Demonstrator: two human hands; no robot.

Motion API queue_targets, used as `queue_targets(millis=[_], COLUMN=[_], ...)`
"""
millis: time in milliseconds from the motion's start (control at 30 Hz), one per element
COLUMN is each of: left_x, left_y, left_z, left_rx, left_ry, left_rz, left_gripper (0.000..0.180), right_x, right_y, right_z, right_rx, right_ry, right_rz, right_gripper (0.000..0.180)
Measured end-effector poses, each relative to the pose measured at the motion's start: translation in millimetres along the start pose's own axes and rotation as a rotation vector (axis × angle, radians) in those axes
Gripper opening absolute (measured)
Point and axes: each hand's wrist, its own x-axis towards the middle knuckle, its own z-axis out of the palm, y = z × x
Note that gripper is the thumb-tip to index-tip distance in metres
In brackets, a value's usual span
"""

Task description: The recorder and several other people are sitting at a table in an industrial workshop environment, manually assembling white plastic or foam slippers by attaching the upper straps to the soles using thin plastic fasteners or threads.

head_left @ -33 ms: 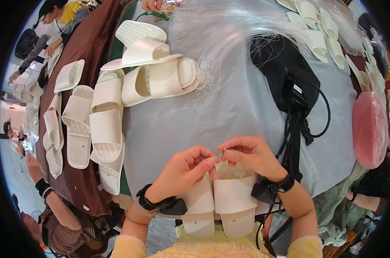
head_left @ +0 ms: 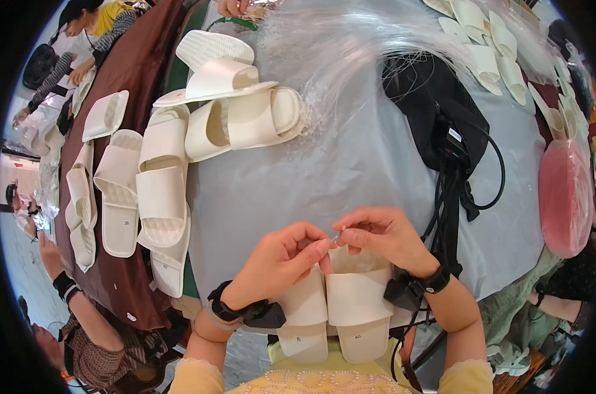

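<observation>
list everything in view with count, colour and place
front slippers: two, cream, beneath the hands
left-side slippers: about ten, cream, left half, overlapping
far slippers: several, cream, upper right
wrapped slab: one, pink, right edge
plastic strands: many, clear, top centre
bag: one, black, right of centre
table cover: one, grey, centre
cloth: one, brown, left
other people: several, mixed clothing, edges
small piece: apparently one, clear, between fingertips
wrist devices: two, black, one per wrist
left hand: one, bare, lower centre
right hand: one, bare, beside it
</observation>
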Motion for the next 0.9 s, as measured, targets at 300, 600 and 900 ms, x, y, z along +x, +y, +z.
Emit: queue_targets(millis=[300, 600, 900], left_x=[-4, -5, -2], left_y=[-2, -4, -5], left_z=[-4, -2, -4], left_rx=[-0.030, -0.089, -0.055], left_ry=[-0.006, 0.011, -0.001], left_rz=[-0.015, -0.004, 0.029], left_gripper=[0.016, 0.015, 0.016], right_x=[0, -1, 3], right_y=[-3, -6, -1], right_z=[7, 9, 7], right_rx=[0.088, 0.009, -0.102], right_ry=[-0.022, 0.031, 0.005], right_rz=[0.047, 0.024, -0.033], right_gripper=[0.017, 0.016, 0.015])
